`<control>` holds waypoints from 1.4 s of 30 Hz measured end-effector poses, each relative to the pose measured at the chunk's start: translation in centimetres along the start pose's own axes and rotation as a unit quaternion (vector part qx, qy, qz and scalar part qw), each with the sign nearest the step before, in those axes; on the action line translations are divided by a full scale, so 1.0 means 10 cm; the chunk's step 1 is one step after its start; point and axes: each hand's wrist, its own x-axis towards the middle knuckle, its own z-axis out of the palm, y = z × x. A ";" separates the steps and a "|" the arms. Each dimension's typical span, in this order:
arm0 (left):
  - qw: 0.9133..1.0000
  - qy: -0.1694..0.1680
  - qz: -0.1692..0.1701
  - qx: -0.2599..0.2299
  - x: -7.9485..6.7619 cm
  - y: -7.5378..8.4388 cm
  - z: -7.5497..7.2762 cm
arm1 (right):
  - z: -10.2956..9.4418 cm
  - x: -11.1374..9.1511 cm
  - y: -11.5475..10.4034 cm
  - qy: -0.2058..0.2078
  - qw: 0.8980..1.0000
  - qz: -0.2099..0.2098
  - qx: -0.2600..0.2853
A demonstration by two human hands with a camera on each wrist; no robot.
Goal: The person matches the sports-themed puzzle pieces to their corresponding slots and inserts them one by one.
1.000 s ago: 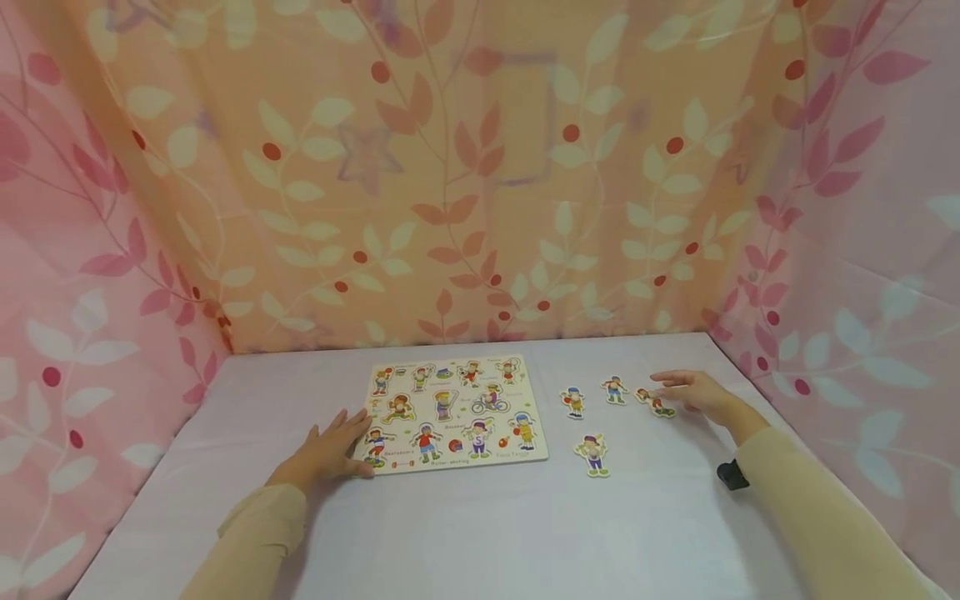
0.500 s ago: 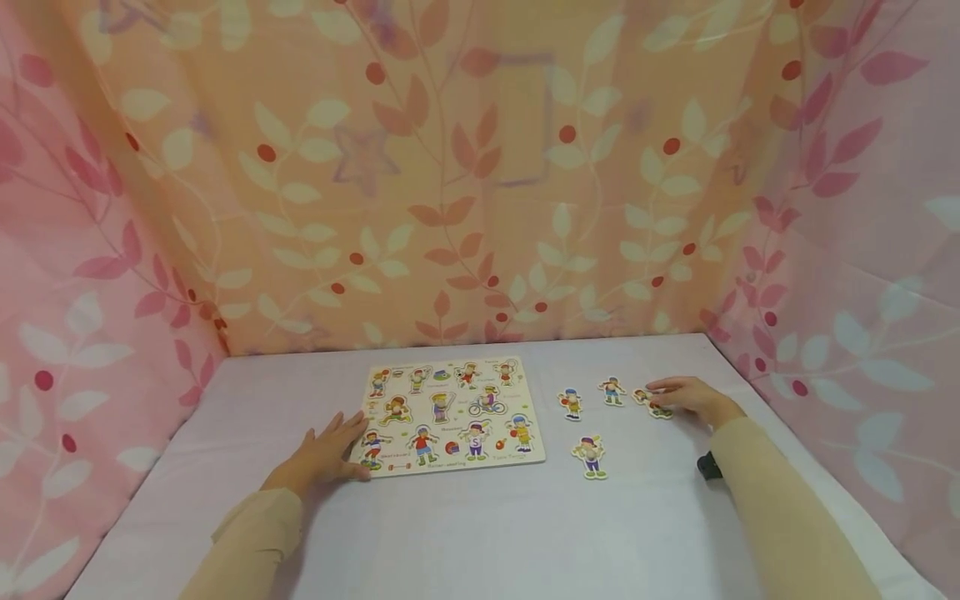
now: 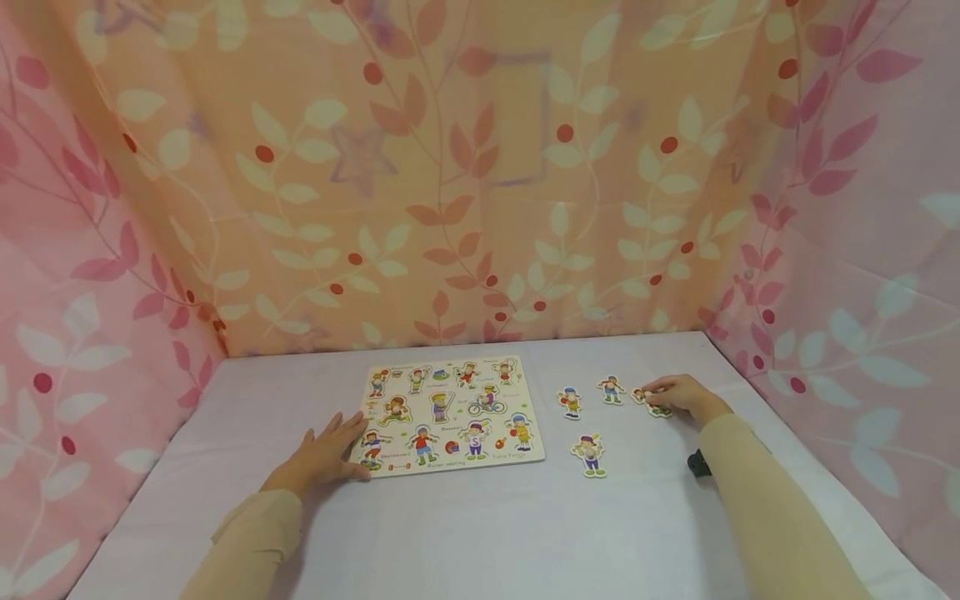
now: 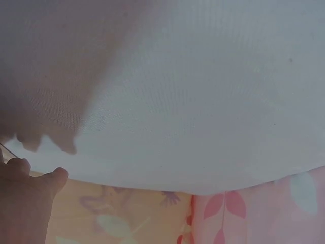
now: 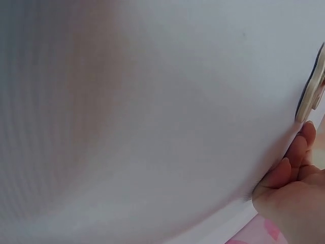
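Observation:
A cream wooden puzzle board (image 3: pixel 411 426) with printed sports children lies flat on the table. My left hand (image 3: pixel 321 454) rests at its left edge, fingers spread and thumb near the lower corner. In the left wrist view that hand (image 4: pixel 30 198) shows only at the lower left. To the board's right, my right hand (image 3: pixel 686 398) pinches a small cut-out puzzle piece (image 3: pixel 660 412) of a child, partly covered by the fingers. The right wrist view shows curled fingers (image 5: pixel 297 157) right at the edge of a wooden piece (image 5: pixel 308 94).
Three more child-shaped pieces lie between board and right hand: one in a blue cap (image 3: pixel 569 403), one in blue (image 3: pixel 611 390) and one in a purple cap (image 3: pixel 591 456) nearer me. A small black device (image 3: pixel 699 463) shows by the right sleeve. Patterned curtains (image 3: pixel 450 208) surround the table.
My right hand has moved left and down onto the cut-out piece, its fingers closing in on it. The left hand stays at the board's edge, and the view has shifted slightly.

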 end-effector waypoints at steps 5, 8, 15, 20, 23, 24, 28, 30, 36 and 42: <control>1.000 0.001 0.004 0.003 0.00 0.03 0.00 | 0.01 -0.01 0.04 0.014 1.000 0.003 0.017; 1.000 0.002 0.006 0.005 0.01 0.05 0.01 | 0.01 -0.03 0.05 0.026 0.998 0.021 0.047; 1.000 0.003 0.002 0.005 0.02 0.10 -0.02 | 0.05 -0.07 0.08 0.056 0.997 0.009 0.050; 1.000 0.002 -0.004 0.009 0.01 0.10 -0.02 | 0.11 -0.09 0.06 0.082 0.996 -0.001 0.046; 1.000 0.003 -0.003 0.005 0.00 0.08 -0.01 | 0.13 -0.11 0.03 0.089 0.995 -0.024 0.036; 1.000 0.003 -0.003 0.003 0.00 0.07 -0.01 | 0.14 -0.11 0.03 0.089 0.995 -0.027 0.037; 1.000 0.004 -0.003 0.000 -0.01 0.05 0.00 | 0.16 -0.19 -0.03 0.083 0.996 -0.027 0.036; 1.000 0.007 -0.002 0.000 -0.01 0.04 0.00 | 0.18 -0.25 -0.08 0.080 0.995 -0.028 0.044; 1.000 0.006 -0.009 0.007 -0.03 0.02 0.01 | 0.28 -0.45 -0.30 0.074 0.994 -0.026 0.071; 1.000 0.004 -0.011 0.004 -0.04 0.03 0.01 | 0.38 -0.62 -0.46 0.067 0.993 -0.014 0.099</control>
